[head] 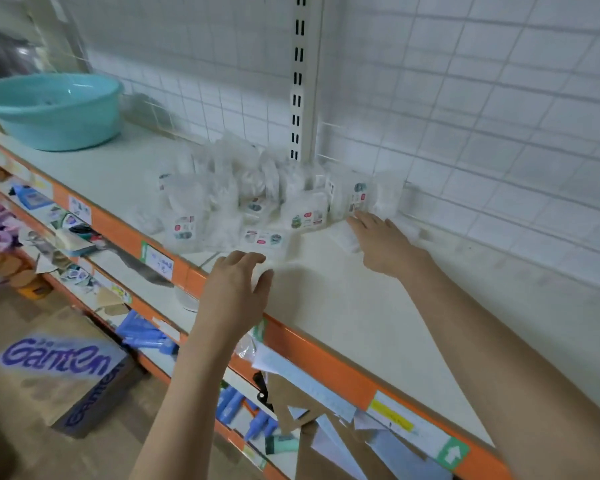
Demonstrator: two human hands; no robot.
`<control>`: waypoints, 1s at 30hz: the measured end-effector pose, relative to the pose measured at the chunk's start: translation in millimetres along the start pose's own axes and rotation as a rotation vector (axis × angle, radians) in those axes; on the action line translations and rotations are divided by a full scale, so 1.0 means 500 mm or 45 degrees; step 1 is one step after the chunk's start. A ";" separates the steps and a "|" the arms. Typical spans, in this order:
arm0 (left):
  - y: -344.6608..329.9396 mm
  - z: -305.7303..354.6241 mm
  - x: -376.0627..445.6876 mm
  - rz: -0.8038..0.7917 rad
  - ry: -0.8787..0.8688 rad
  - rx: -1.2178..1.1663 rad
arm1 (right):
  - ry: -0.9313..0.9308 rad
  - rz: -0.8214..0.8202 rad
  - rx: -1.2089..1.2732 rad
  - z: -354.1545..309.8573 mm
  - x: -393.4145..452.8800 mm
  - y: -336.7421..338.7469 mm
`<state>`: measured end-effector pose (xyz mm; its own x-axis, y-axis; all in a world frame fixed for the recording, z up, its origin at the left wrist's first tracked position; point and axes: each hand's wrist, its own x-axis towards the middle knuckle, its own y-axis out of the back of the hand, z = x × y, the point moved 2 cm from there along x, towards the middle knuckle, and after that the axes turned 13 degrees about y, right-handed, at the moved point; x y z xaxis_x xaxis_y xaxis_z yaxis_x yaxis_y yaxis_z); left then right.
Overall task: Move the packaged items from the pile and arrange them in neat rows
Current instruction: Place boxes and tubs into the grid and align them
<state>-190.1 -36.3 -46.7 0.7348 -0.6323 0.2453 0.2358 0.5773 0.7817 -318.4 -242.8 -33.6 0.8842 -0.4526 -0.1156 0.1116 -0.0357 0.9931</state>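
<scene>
A loose pile of white packaged items [236, 188] with small printed labels lies on the cream shelf [361, 306] against the wire grid back. A few packets [361, 199] stand upright in a row at the pile's right end. My left hand [236, 289] is at the shelf's front edge, with fingers and thumb curled round the near end of a white packet [267, 242]. Over to the right, my right hand [385, 244] lies flat with straight fingers on a small white packet [345, 240] beside the upright row. Motion blur softens the packets.
A teal plastic basin [52, 109] stands on the shelf at far left. The orange shelf edge [326, 362] carries price tags. Lower shelves hold blue tubes [142, 334] and paper scraps. A cardboard box [63, 372] sits on the floor to the left.
</scene>
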 end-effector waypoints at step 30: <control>-0.088 0.095 0.123 -0.267 -0.312 -0.235 | -0.788 0.489 0.617 -0.117 -0.222 -0.025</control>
<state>-185.4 -125.4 -38.7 0.4896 -0.8387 0.2384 0.4920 0.4915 0.7186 -391.5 -139.7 -34.5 0.4002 -0.9085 0.1201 -0.4731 -0.0926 0.8761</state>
